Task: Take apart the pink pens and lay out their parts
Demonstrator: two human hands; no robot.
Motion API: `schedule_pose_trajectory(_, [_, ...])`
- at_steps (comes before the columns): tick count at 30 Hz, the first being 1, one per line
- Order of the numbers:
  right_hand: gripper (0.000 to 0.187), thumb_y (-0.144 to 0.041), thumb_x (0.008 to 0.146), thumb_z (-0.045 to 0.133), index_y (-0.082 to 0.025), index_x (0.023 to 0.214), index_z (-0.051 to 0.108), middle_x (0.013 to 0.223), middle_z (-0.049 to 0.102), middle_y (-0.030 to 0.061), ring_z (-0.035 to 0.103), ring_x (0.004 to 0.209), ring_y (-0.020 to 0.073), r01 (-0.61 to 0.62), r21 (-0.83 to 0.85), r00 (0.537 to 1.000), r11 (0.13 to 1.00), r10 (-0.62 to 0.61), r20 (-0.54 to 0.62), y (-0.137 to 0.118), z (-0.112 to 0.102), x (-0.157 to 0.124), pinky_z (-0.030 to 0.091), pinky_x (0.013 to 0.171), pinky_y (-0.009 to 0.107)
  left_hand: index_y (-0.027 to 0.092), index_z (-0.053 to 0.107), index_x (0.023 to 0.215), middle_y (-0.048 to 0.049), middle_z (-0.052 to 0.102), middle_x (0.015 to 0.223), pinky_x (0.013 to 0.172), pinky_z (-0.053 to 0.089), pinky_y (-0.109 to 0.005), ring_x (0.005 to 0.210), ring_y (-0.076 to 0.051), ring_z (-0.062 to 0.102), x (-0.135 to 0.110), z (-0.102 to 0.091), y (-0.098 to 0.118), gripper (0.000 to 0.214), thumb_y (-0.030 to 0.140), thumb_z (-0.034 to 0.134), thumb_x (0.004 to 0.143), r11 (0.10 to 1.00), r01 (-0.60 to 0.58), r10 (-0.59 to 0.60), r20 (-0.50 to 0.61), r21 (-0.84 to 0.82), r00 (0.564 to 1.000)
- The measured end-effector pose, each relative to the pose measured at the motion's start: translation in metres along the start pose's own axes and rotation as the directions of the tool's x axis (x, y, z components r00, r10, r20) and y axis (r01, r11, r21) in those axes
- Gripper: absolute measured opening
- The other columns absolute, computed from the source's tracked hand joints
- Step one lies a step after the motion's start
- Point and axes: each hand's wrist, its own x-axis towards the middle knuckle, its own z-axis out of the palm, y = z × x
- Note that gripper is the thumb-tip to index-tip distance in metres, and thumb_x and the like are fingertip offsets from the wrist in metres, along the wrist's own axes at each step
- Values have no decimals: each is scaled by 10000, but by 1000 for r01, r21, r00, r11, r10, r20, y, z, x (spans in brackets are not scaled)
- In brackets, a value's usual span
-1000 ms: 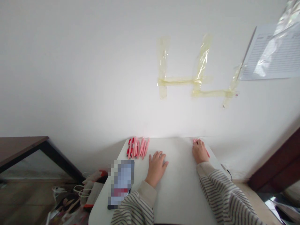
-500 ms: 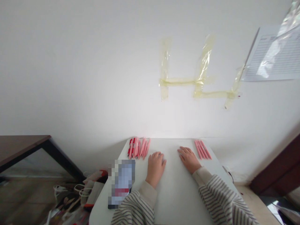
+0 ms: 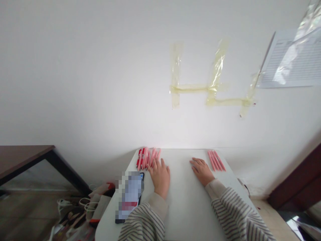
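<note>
My left hand (image 3: 160, 175) is open, palm down, its spread fingertips over the near ends of the left group of pens. I cannot tell whether they touch. That group holds several pink pens (image 3: 153, 154) and several red pens (image 3: 138, 158), side by side at the table's far left corner. My right hand (image 3: 201, 170) lies flat on the white table (image 3: 187, 207), fingers stretched out, with nothing in it. Just right of it is a row of several pink pens (image 3: 216, 160), slightly slanted, at the far right corner.
A phone (image 3: 130, 197) with a blurred screen lies at the table's left edge. The white wall (image 3: 100, 83) rises behind, with yellowish tape strips (image 3: 193, 88) and a lined paper sheet (image 3: 291, 63). Bags (image 3: 99, 204) are piled on the floor left, below a brown table (image 3: 22, 155).
My left hand has moved left, its fingers spreading over the ends of the left pens. The right hand has stayed in place.
</note>
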Motion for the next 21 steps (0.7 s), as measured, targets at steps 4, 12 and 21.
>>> schedule_pose_trajectory(4, [389,-291,990,472,-227,1334,644,1436,599,84,502,1326,267,6,24,1000,1000,-6,-5,1,0,0,461,1105,459,125,618,1334,-200,578,1406,1190,221,-662,1391,-366,424,-1,-1,0,471,366,470,958,1000,14,-15,30,13,999])
schedule_pose_trajectory(12, [388,-292,983,476,-238,1328,645,1435,599,85,498,1328,267,6,53,1000,999,-6,-1,4,0,1,467,1096,470,176,686,1177,-133,665,1215,1137,312,-637,1230,-325,522,2,-13,2,339,303,483,936,1000,18,-18,34,4,999])
schedule_pose_trajectory(21, [393,-289,976,487,-242,1332,646,1435,599,83,497,1337,263,-5,69,1000,998,3,25,4,-3,2,455,1112,466,115,595,1361,-207,512,1482,1177,197,-718,1389,-376,405,5,1,1,495,313,507,917,994,95,-94,-32,50,995])
